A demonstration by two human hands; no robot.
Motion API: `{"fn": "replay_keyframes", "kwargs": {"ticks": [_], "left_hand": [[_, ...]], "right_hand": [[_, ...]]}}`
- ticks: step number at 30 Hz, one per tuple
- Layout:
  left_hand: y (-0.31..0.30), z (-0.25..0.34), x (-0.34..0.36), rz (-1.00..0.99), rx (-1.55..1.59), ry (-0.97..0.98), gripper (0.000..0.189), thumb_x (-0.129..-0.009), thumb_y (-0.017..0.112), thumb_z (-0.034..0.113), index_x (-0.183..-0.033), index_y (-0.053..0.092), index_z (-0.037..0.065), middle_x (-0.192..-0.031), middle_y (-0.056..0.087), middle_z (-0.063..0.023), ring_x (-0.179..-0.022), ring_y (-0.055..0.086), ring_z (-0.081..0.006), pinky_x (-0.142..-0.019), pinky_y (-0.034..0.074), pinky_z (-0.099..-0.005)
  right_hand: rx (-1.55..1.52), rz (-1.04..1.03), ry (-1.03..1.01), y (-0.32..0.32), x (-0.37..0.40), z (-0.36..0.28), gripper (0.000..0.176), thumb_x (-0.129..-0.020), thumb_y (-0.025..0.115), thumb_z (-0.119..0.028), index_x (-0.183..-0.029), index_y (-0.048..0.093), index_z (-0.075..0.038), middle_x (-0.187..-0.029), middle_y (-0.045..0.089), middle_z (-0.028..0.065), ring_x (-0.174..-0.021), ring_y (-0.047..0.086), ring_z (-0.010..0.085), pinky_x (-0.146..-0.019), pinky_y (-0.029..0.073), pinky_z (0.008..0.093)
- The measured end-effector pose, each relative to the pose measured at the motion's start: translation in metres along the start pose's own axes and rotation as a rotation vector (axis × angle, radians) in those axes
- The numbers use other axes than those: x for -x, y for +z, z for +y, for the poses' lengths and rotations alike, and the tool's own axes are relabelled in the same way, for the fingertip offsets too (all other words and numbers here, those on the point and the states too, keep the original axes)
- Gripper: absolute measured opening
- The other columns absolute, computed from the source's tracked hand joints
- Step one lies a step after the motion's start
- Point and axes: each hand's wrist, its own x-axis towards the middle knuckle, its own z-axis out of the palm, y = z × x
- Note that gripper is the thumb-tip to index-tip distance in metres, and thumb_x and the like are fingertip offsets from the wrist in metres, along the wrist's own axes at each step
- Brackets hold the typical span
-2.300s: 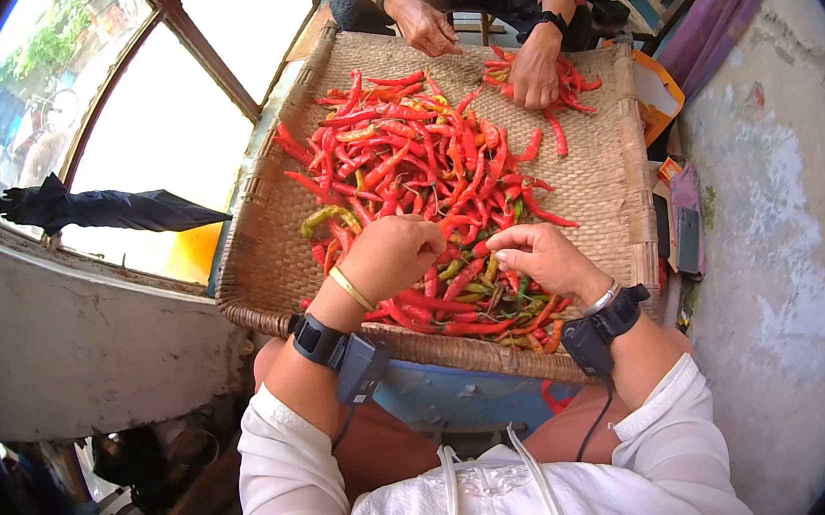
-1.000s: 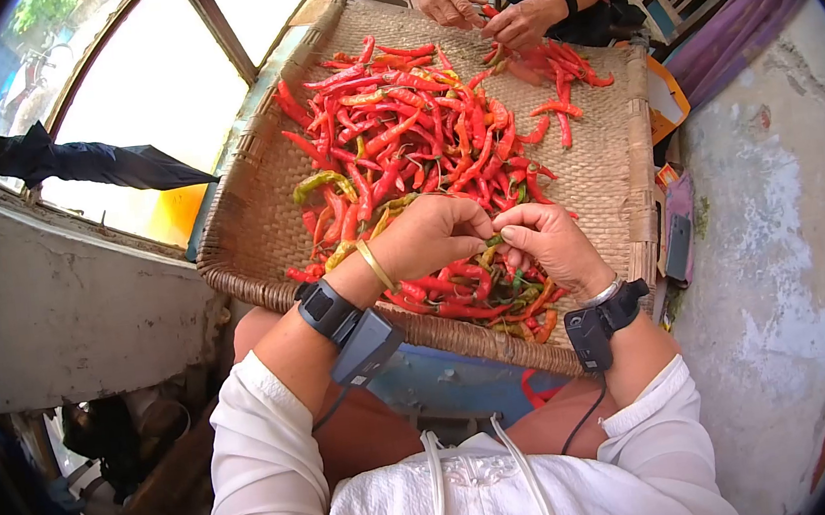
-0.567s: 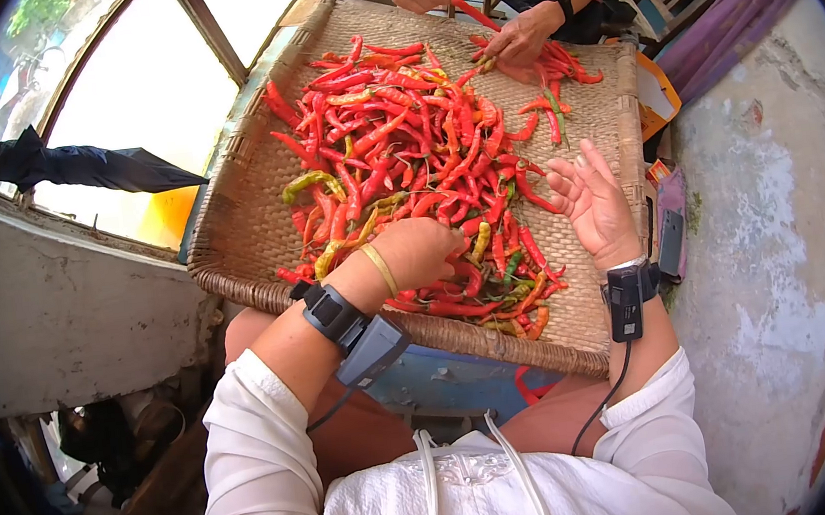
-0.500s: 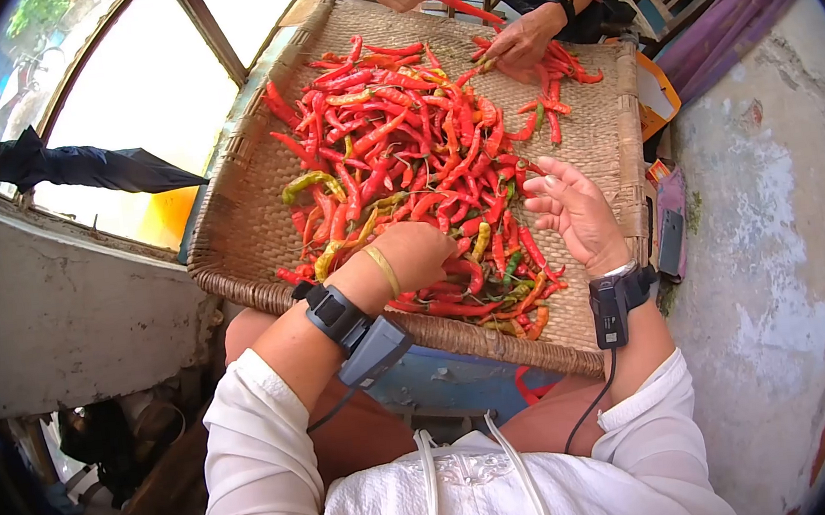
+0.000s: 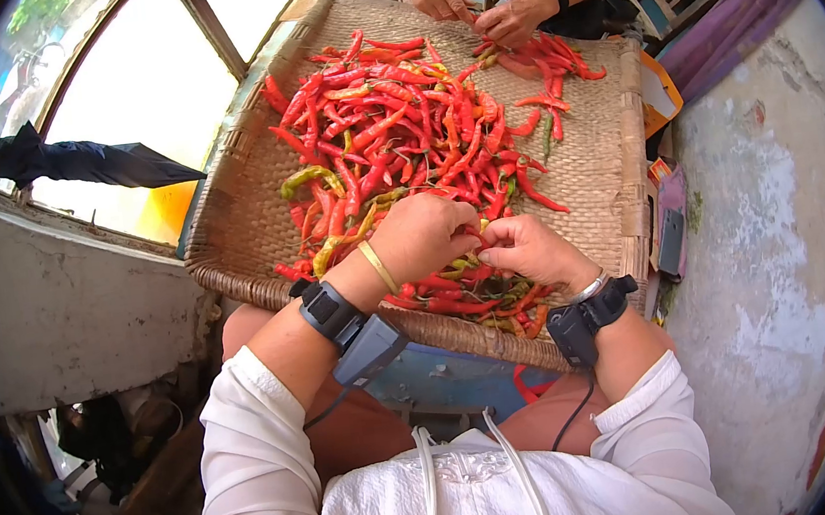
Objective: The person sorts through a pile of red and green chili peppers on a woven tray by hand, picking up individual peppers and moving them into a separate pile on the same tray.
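Your left hand [image 5: 427, 237] and right hand [image 5: 539, 251] come together over the near part of the woven tray [image 5: 600, 172], fingers bent in a pinch; you cannot tell what they grip, as the fingers hide it. Red chillies [image 5: 396, 123] heap across the tray's middle, reaching its near edge. At the tray's far edge, a co-worker's hands [image 5: 513, 20] meet beside a smaller pile [image 5: 557, 57].

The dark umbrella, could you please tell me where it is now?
In the head view, the dark umbrella is at the left, in front of the window, its narrow end toward the woven tray.
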Motion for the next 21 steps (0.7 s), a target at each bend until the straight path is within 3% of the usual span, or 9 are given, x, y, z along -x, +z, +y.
{"fn": "replay_keyframes", "kwargs": {"ticks": [3, 5, 9, 10, 13, 15, 16, 18, 21], "left_hand": [[-0.004, -0.004, -0.003, 0.016, -0.091, -0.165, 0.010, -0.070, 0.062, 0.016, -0.073, 0.061, 0.007, -0.067, 0.060, -0.0105, -0.062, 0.059, -0.0284, -0.057, 0.046, -0.0360], [-0.003, -0.009, 0.000, -0.002, -0.105, -0.168, 0.010, -0.070, 0.062, 0.018, -0.074, 0.061, 0.008, -0.067, 0.060, -0.0107, -0.063, 0.059, -0.0285, -0.058, 0.046, -0.0368], [-0.003, -0.005, 0.004, -0.469, -0.237, -0.196, 0.012, -0.069, 0.062, 0.020, -0.075, 0.063, 0.009, -0.069, 0.060, -0.0105, -0.067, 0.059, -0.0284, -0.060, 0.047, -0.0388], [-0.004, -0.002, 0.004, -0.659, -0.293, -0.224, 0.013, -0.068, 0.062, 0.020, -0.076, 0.063, 0.010, -0.069, 0.061, -0.0102, -0.069, 0.059, -0.0282, -0.061, 0.047, -0.0395], [-0.004, 0.002, 0.009, -0.697, -0.371, -0.177, 0.015, -0.066, 0.063, 0.020, -0.077, 0.064, 0.010, -0.069, 0.061, -0.0095, -0.070, 0.060, -0.0284, -0.061, 0.047, -0.0394], [0.004, -0.003, 0.012, -0.670, -0.393, -0.139, 0.015, -0.065, 0.063, 0.019, -0.077, 0.064, 0.010, -0.070, 0.061, -0.0099, -0.070, 0.060, -0.0288, -0.062, 0.047, -0.0396], [0.008, -0.006, 0.014, -0.644, -0.417, -0.100, 0.015, -0.065, 0.062, 0.019, -0.076, 0.064, 0.009, -0.070, 0.061, -0.0104, -0.071, 0.060, -0.0292, -0.062, 0.047, -0.0398], [0.014, -0.009, 0.014, -0.657, -0.437, -0.100, 0.014, -0.065, 0.061, 0.017, -0.076, 0.064, 0.009, -0.071, 0.061, -0.0113, -0.072, 0.060, -0.0294, -0.063, 0.047, -0.0403], [0.013, -0.008, 0.011, -0.688, -0.461, -0.078, 0.014, -0.066, 0.059, 0.015, -0.077, 0.063, 0.007, -0.072, 0.061, -0.0128, -0.072, 0.060, -0.0299, -0.063, 0.046, -0.0413]], "right_hand": [[0.038, 0.050, 0.107, -0.017, 0.006, -0.005, 0.010, -0.082, 0.058, -0.012, -0.083, 0.057, -0.001, -0.070, 0.056, -0.0022, -0.059, 0.051, 0.0045, -0.050, 0.040, 0.0186], [-0.242, 0.274, 0.028, -0.035, 0.011, -0.003, 0.013, -0.084, 0.056, -0.014, -0.085, 0.055, -0.001, -0.074, 0.058, 0.0008, -0.057, 0.053, 0.0062, -0.048, 0.042, 0.0175], [-0.802, 0.635, -0.235, -0.054, 0.016, -0.003, 0.021, -0.085, 0.055, -0.016, -0.097, 0.053, 0.001, -0.080, 0.059, 0.0043, -0.057, 0.056, 0.0080, -0.048, 0.045, 0.0180], [-0.662, 0.623, -0.131, -0.055, 0.017, 0.002, 0.026, -0.085, 0.055, -0.016, -0.103, 0.051, 0.002, -0.083, 0.058, 0.0048, -0.059, 0.056, 0.0084, -0.048, 0.045, 0.0170], [-0.300, 0.500, 0.087, -0.057, 0.009, 0.024, 0.039, -0.082, 0.057, -0.017, -0.115, 0.048, 0.003, -0.085, 0.059, 0.0072, -0.064, 0.058, 0.0097, -0.050, 0.046, 0.0199], [0.247, 0.306, 0.235, -0.049, 0.002, 0.036, 0.046, -0.077, 0.062, -0.020, -0.114, 0.048, 0.003, -0.086, 0.061, 0.0115, -0.070, 0.062, 0.0184, -0.058, 0.049, 0.0304], [0.249, 0.305, 0.237, -0.048, -0.002, 0.046, 0.046, -0.077, 0.062, -0.020, -0.114, 0.048, 0.003, -0.086, 0.061, 0.0115, -0.070, 0.062, 0.0184, -0.058, 0.049, 0.0304], [0.711, 0.370, 0.227, -0.045, -0.009, 0.061, 0.048, -0.072, 0.066, -0.025, -0.110, 0.051, 0.000, -0.088, 0.062, 0.0151, -0.079, 0.061, 0.0277, -0.070, 0.048, 0.0388], [0.771, 0.430, 0.312, -0.034, -0.012, 0.067, 0.044, -0.069, 0.067, -0.029, -0.102, 0.053, -0.002, -0.091, 0.061, 0.0160, -0.086, 0.058, 0.0332, -0.075, 0.045, 0.0414]]}}
